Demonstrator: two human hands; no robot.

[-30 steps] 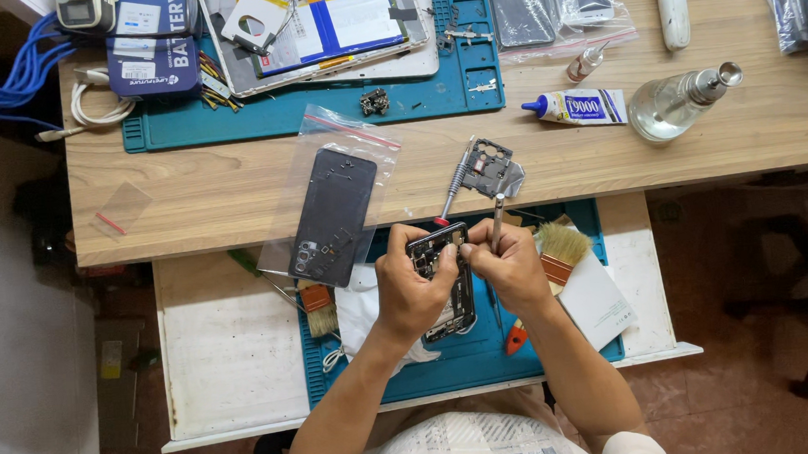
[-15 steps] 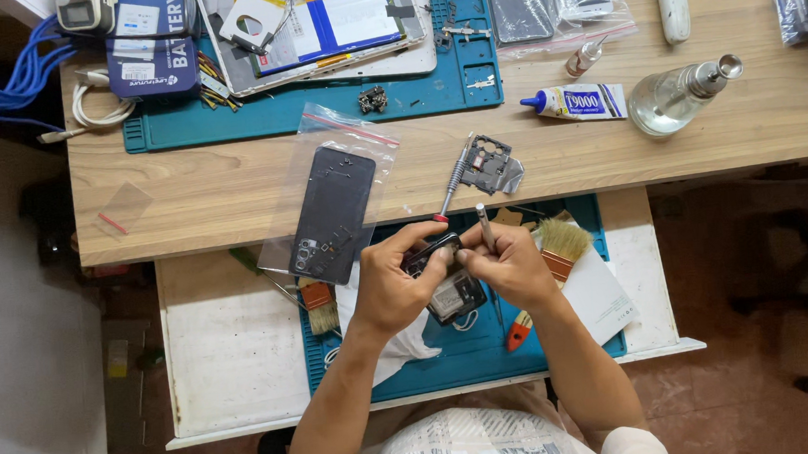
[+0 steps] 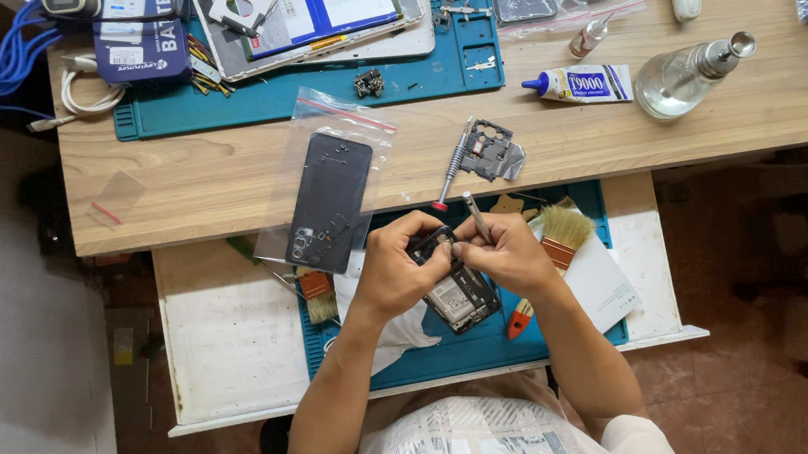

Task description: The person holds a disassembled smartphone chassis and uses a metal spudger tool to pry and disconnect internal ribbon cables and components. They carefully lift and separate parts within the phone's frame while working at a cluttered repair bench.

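The opened phone (image 3: 461,294) sits between both hands, its upper end tucked under the fingertips and its lower end — circuit board and metal shields showing — sticking out below the knuckles, over the teal mat (image 3: 515,328). The left hand (image 3: 393,275) wraps the phone's left edge, fingers (image 3: 422,245) curled together and clamped on the frame, thumb on its top corner. The right hand (image 3: 510,253) meets it from the other side, its fingers (image 3: 470,248) pinched together on a slim metal tool (image 3: 475,214) whose shaft rises up and away from the knuckles; the tip is hidden where the fingertips of both hands meet on the phone's upper end, so whether it touches the board cannot be told.

Just above the fingertips lies a red-tipped screwdriver (image 3: 449,172), and beside it a grey metal phone frame piece (image 3: 492,152), both on the wooden bench. Left of the left hand's fingers, a clear zip bag holds a black back cover (image 3: 329,204). Right of the right hand — just past the knuckles — a bristle brush (image 3: 563,230) rests on a white card (image 3: 607,284).
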